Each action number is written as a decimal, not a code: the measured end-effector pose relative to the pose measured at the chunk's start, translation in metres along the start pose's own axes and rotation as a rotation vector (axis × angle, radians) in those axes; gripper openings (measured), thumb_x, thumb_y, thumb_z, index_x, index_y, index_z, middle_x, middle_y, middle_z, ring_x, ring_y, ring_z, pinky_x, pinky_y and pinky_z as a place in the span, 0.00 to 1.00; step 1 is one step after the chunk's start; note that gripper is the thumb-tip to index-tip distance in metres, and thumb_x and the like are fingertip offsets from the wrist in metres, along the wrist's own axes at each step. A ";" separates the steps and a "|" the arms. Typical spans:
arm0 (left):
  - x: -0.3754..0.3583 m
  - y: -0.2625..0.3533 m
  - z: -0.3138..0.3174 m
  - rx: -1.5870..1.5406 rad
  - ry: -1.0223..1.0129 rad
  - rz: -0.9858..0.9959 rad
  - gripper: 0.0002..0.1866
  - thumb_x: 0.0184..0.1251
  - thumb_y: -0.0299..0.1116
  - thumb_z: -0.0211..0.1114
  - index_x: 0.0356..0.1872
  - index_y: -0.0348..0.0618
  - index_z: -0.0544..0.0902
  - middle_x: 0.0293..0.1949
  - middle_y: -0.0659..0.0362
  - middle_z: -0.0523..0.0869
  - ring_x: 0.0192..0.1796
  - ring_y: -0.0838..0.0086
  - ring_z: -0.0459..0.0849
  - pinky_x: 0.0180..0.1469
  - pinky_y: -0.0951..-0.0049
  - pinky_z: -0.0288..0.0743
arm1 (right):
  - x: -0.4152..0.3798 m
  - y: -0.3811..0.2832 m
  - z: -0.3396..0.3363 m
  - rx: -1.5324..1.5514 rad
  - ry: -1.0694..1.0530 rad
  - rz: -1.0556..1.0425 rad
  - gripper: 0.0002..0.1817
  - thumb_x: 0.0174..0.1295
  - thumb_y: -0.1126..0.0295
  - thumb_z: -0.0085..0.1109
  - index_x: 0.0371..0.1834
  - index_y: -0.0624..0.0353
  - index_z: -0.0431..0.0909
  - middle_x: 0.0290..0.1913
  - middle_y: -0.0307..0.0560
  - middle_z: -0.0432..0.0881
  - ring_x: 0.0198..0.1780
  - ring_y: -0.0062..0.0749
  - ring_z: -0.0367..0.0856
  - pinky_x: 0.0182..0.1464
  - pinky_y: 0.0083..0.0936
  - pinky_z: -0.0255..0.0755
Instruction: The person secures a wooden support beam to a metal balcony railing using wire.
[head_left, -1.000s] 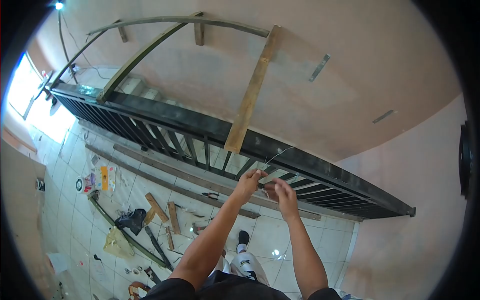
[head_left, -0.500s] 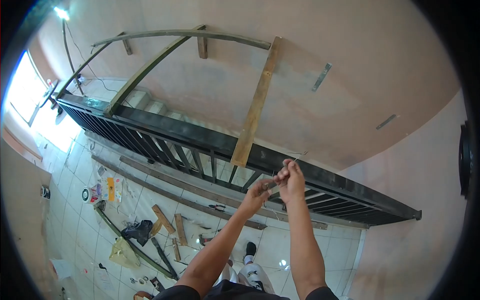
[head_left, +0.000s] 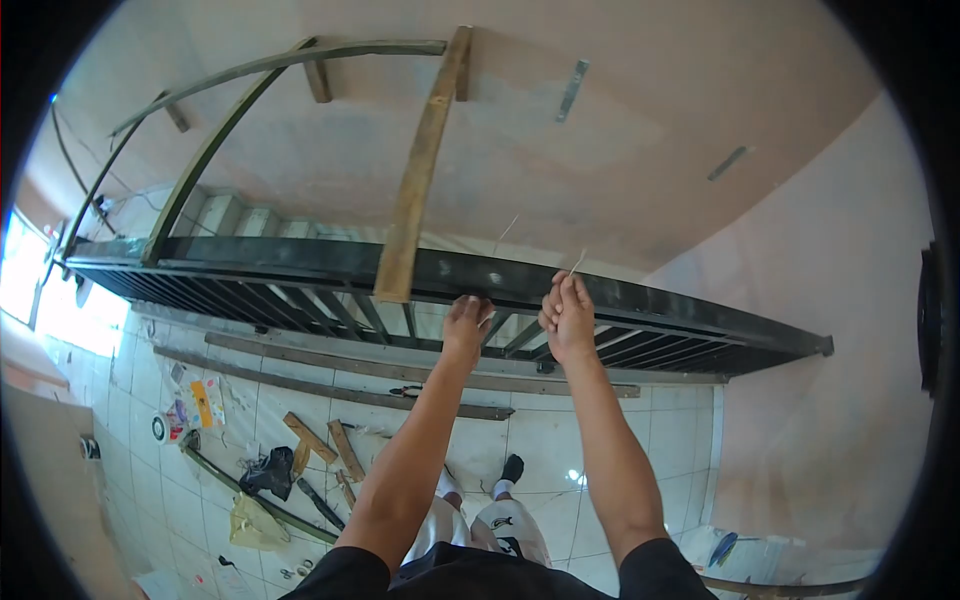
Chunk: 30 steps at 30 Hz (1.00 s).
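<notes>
A thin pale wire [head_left: 578,262] sticks up from the closed fingers of my right hand [head_left: 570,315], just in front of the black railing [head_left: 640,300]. My left hand [head_left: 467,325] is at the railing's near edge, its fingers bent together; what they hold, if anything, is too small to name. Another thin wire [head_left: 507,232] rises behind the railing, between the two hands. Left of my left hand, a wooden board [head_left: 420,180] rests with its near end on the railing top and reaches toward the wall.
A curved wooden frame [head_left: 215,140] stands over the railing at the left. Long strips [head_left: 340,385], wood pieces [head_left: 310,438], a black bag [head_left: 268,473], a yellowish bag [head_left: 257,523] and a white tub [head_left: 167,428] lie on the tiled floor.
My hands have moved apart, the left one leftward to the railing edge. The right hand is slightly higher. The view has shifted, so the railing and board appear farther left.
</notes>
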<state>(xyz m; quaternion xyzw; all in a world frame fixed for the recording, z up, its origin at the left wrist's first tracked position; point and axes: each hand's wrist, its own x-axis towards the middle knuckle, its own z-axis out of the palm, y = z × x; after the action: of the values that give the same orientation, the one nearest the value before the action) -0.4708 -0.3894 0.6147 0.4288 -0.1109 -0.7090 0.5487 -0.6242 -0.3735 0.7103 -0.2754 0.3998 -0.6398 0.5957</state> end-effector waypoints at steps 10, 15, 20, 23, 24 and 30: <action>-0.105 -0.050 -0.209 0.621 0.012 -0.309 0.20 0.74 0.44 0.63 0.56 0.39 0.80 0.44 0.58 0.85 0.48 0.74 0.84 0.50 0.74 0.77 | -0.176 -0.089 -0.082 -0.725 -0.020 -0.246 0.09 0.73 0.74 0.49 0.32 0.62 0.73 0.27 0.43 0.75 0.26 0.19 0.72 0.34 0.19 0.70; -0.228 -0.068 -0.487 1.745 -0.262 -0.430 0.18 0.72 0.44 0.56 0.24 0.45 0.80 0.18 0.61 0.76 0.18 0.74 0.75 0.20 0.70 0.67 | -0.237 -0.012 -0.126 -0.104 0.523 -0.232 0.12 0.79 0.68 0.44 0.41 0.62 0.74 0.28 0.38 0.73 0.27 0.20 0.70 0.34 0.21 0.71; -0.278 -0.052 -0.352 1.248 0.355 -0.478 0.09 0.67 0.36 0.58 0.27 0.45 0.78 0.25 0.55 0.82 0.26 0.63 0.81 0.30 0.65 0.74 | -0.162 -0.078 -0.081 -0.350 0.080 -0.351 0.09 0.78 0.74 0.44 0.43 0.61 0.76 0.24 0.38 0.68 0.25 0.17 0.64 0.28 0.19 0.60; -0.216 -0.031 -0.218 1.551 -0.129 0.127 0.12 0.75 0.35 0.56 0.48 0.39 0.82 0.38 0.61 0.85 0.40 0.76 0.82 0.41 0.74 0.76 | -0.083 -0.100 -0.071 -0.351 0.007 -0.380 0.07 0.77 0.73 0.47 0.43 0.60 0.77 0.23 0.37 0.66 0.24 0.18 0.62 0.28 0.20 0.59; -0.201 -0.030 -0.180 1.320 -0.044 0.158 0.13 0.76 0.36 0.57 0.52 0.39 0.81 0.43 0.59 0.85 0.43 0.75 0.83 0.45 0.74 0.76 | -0.057 -0.096 -0.070 -0.352 -0.002 -0.480 0.07 0.77 0.72 0.48 0.43 0.59 0.77 0.22 0.36 0.65 0.24 0.18 0.62 0.28 0.20 0.59; -0.198 -0.026 0.019 0.669 -0.152 0.322 0.31 0.78 0.55 0.51 0.69 0.40 0.68 0.63 0.47 0.78 0.63 0.62 0.78 0.68 0.59 0.69 | -0.068 -0.105 -0.074 -0.689 0.001 -1.172 0.07 0.62 0.76 0.57 0.43 0.56 0.78 0.27 0.40 0.75 0.28 0.35 0.77 0.31 0.30 0.70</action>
<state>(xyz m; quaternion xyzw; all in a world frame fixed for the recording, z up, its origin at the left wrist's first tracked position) -0.4968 -0.2128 0.7061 0.5075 -0.4427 -0.5680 0.4731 -0.7328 -0.2965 0.7676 -0.6203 0.3656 -0.6933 0.0289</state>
